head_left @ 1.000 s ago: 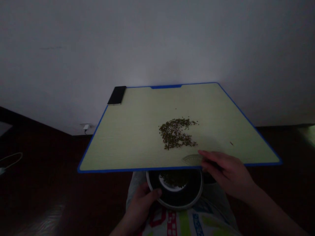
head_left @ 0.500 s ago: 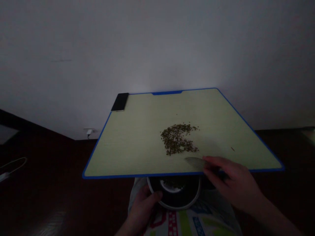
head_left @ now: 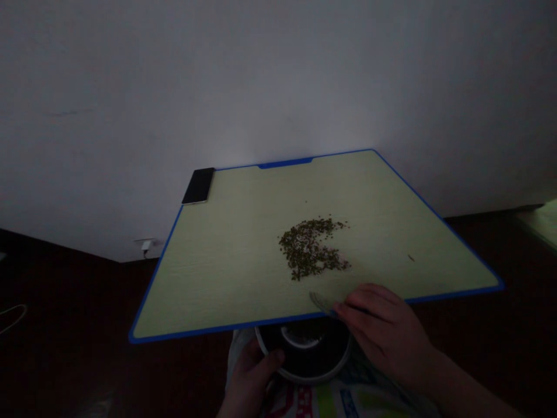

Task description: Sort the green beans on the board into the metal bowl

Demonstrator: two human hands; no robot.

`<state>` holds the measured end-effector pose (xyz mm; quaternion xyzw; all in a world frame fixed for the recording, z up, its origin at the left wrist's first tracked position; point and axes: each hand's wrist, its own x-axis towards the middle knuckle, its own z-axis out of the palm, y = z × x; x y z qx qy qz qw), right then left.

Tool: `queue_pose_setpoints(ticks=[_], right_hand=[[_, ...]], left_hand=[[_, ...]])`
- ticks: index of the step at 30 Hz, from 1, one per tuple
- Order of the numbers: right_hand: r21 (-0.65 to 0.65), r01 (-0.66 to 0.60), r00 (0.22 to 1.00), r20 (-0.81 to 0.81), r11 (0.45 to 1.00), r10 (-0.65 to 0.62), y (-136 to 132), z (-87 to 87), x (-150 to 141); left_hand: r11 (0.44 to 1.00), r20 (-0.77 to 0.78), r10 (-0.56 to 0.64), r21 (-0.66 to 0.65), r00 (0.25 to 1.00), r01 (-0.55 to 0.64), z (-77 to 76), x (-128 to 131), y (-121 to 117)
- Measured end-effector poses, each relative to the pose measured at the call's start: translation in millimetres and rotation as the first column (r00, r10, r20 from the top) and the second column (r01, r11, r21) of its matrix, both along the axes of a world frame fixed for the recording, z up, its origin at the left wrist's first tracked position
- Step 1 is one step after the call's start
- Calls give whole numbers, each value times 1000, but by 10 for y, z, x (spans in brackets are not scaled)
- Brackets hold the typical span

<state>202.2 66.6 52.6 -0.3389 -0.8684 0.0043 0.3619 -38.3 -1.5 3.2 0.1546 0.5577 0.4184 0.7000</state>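
At the cream, blue-edged counter [head_left: 226,261], right hand [head_left: 383,325] pinches a thin, patterned grey piece [head_left: 321,302]. Left hand [head_left: 252,380] grips a round, dark bowl [head_left: 317,359], thumb over rim.

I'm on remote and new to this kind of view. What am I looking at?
There is no machine here: these are a person's own bare hands, seen by a camera on their head that looks forward and down. All three pictures come from it; the last is the present moment.

A pale tabletop with a blue edge stands by a wall. On it lie a loose patch of small dark grains and, at the far left corner, a dark flat device, probably a phone.

The right hand holds a thin, pale tool by the near edge. The left hand grips a bowl below that edge.
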Motion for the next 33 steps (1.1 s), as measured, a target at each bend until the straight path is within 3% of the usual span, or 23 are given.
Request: queue_pose_setpoints(ticks=[8, 13, 21, 33], right_hand=[[1, -6, 985, 171, 1000, 6, -58, -132, -81], [-17, -42, 969, 245, 999, 45, -75, -196, -199], [12, 37, 969, 243, 999, -39, -54, -179, -185], [69, 116, 963, 236, 991, -129, 84, -23, 13]], left_hand=[[997, 65, 57, -46, 996, -55, 53, -19, -42], [1000, 76, 15, -9, 997, -14, 63, 14, -15], [999, 38, 22, -37, 999, -20, -33, -46, -37], [998, 60, 17, -55, 998, -14, 71, 9, -2]])
